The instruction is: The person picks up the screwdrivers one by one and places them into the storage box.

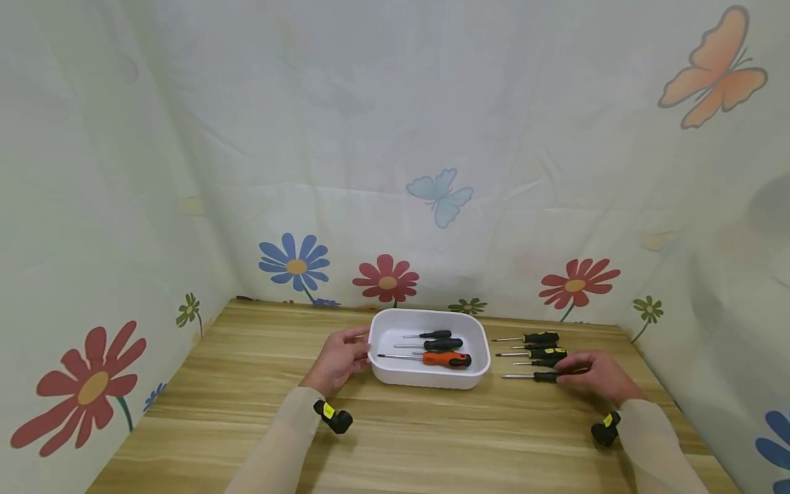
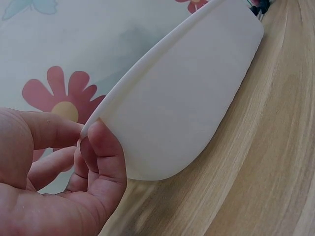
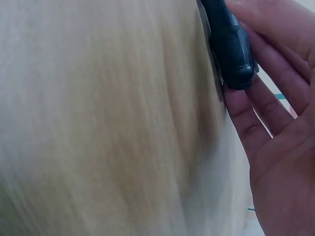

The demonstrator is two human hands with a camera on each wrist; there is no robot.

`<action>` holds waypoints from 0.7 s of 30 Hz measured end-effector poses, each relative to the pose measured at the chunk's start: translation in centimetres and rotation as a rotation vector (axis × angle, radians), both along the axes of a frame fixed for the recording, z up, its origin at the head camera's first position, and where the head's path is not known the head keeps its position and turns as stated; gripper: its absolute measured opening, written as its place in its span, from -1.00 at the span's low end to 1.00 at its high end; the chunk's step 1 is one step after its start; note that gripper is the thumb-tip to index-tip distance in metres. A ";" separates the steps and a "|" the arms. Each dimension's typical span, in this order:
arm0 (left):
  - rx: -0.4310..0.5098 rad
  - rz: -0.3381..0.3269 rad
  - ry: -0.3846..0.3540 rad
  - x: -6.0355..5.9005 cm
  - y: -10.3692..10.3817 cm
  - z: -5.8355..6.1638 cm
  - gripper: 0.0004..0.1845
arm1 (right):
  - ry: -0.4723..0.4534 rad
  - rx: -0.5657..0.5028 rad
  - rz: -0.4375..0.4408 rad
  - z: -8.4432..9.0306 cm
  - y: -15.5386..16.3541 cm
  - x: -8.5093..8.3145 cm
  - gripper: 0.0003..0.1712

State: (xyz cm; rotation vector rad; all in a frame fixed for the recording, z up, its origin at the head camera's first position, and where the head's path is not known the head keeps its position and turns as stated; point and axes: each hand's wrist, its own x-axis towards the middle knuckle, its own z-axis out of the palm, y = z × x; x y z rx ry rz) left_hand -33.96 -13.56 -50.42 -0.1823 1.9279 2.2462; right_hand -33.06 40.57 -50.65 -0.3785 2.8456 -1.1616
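Note:
A white plastic box sits on the table with several screwdrivers inside, among them an orange-and-black screwdriver at the front. My left hand pinches the box's rim at its left end, thumb and fingers meeting on the edge in the left wrist view. To the right of the box, my right hand is at the handle end of the nearest black screwdriver. In the right wrist view its black handle lies between thumb and fingers. The blade points left toward the box.
Several other screwdrivers lie in a row behind that one, including a black-and-yellow screwdriver. All rest on the wood-grain table. A printed curtain with flowers and butterflies encloses the back and both sides.

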 end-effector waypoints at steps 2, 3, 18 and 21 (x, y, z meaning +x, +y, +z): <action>0.008 -0.001 -0.002 0.0 0.0 0.0 -0.50 | -0.003 0.026 0.007 -0.1 0.1 -0.1 -0.68; 0.008 -0.003 0.002 0.0 0.0 -0.1 -0.49 | -0.005 0.043 0.009 -0.2 0.2 -0.1 -0.68; -0.002 -0.013 0.007 0.1 -0.1 0.0 -0.49 | -0.022 0.138 -0.021 -0.1 -0.2 0.5 -0.68; 0.005 -0.012 0.013 0.1 -0.1 0.0 -0.50 | -0.037 0.140 -0.033 -0.1 -0.1 0.5 -0.68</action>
